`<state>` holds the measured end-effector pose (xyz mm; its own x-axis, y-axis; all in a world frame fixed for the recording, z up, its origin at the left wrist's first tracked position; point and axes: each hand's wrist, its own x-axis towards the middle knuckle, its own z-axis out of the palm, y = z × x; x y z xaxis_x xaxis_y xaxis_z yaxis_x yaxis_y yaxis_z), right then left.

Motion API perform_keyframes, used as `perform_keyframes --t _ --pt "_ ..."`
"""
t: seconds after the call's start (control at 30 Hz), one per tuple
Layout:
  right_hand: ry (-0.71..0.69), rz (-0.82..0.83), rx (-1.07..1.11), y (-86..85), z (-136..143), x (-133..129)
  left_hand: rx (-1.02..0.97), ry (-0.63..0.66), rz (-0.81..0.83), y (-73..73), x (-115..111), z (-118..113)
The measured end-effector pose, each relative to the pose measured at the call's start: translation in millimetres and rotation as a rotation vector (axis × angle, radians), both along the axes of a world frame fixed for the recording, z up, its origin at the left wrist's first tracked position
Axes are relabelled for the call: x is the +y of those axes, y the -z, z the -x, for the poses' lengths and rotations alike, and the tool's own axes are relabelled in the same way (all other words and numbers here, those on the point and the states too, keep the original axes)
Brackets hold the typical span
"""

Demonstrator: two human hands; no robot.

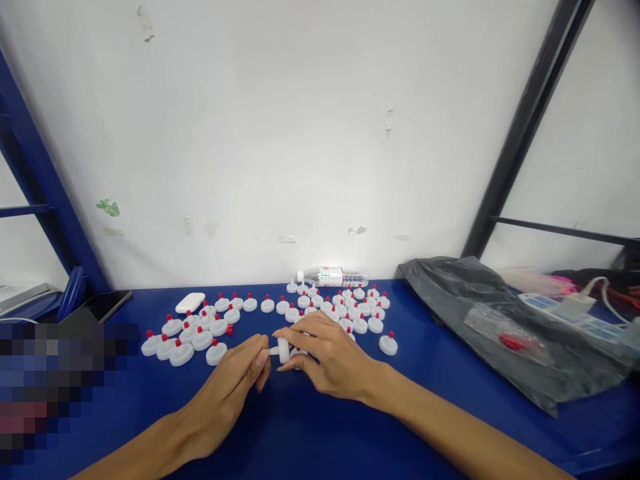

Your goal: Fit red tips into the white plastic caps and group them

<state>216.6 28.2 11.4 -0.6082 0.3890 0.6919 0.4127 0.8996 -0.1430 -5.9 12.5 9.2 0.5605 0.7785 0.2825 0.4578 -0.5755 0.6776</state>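
I see a white wall (300, 133) filling the upper view, and below it the blue table (310, 427) running across the whole width. On its right side lies a crumpled grey plastic bag (500, 320), with a small clear bag of red pieces (505, 333) on top and a power strip (575, 310) just behind it. A clear water bottle (334, 276) lies on its side against the wall. A dark phone (103, 305) sits at the far left, with a small white case (190, 302) near it. Spread across the middle of the table are many white caps with red tips (200, 330), in two loose groups, left and right.

My left hand (227, 390) and right hand (327, 357) meet just in front of those groups. My right fingers are pinched around one white cap (283, 349), held on edge just above the table, and my left fingertips close on its small white nozzle end (273, 351) from the other side.
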Motion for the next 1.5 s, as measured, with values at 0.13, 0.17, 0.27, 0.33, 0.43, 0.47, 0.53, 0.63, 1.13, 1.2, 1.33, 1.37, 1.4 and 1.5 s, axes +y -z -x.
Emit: perform_keyframes --t 0.13,0.17,0.27,0.33,0.43,0.47,0.53,0.63,1.13,1.2,1.33,1.37,1.4,1.5 --pt "0.009 -0.087 0.006 0.2 0 0 -0.057 -0.008 -0.002 2.0 -2 -2" --pt "0.015 -0.109 0.008 -0.1 1 -1 -0.072 -0.013 0.003 2.4 -2 -2" --pt "0.017 -0.163 0.008 -1.1 2 -2 -0.092 -0.033 0.007 4.0 -3 -3" --pt "0.011 -0.162 0.024 -0.8 3 -3 -0.084 -0.043 -0.015 5.5 -3 -3" --pt "0.007 -0.089 0.078 1.9 5 -6 -0.075 -0.050 -0.064 6.9 -5 -3" --pt "0.008 -0.062 0.099 3.1 6 -7 -0.071 -0.054 -0.076 6.9 -6 -2" --pt "0.007 -0.035 0.135 5.0 7 -8 -0.056 -0.061 -0.087 6.2 -7 -1" --pt "-0.005 -0.104 0.153 5.1 9 -9 -0.052 -0.049 -0.074 4.0 -8 -1" --pt "0.031 -0.114 0.114 3.5 14 -12 -0.154 -0.009 -0.017 -3.3 -6 -3" --pt "0.052 -0.076 0.117 0.4 15 -12 -0.123 0.010 -0.060 -6.4 2 0" --pt "0.113 0.039 0.149 -7.5 14 -14 -0.047 0.046 -0.188 -15.6 13 5" --pt "0.119 0.066 0.175 -9.6 13 -15 -0.027 0.042 -0.215 -17.9 13 5" --pt "0.122 0.093 0.204 -11.5 13 -17 -0.008 0.031 -0.236 -19.8 13 5" --pt "0.110 0.215 0.281 -16.6 12 -20 0.038 -0.017 -0.283 -22.0 9 5"
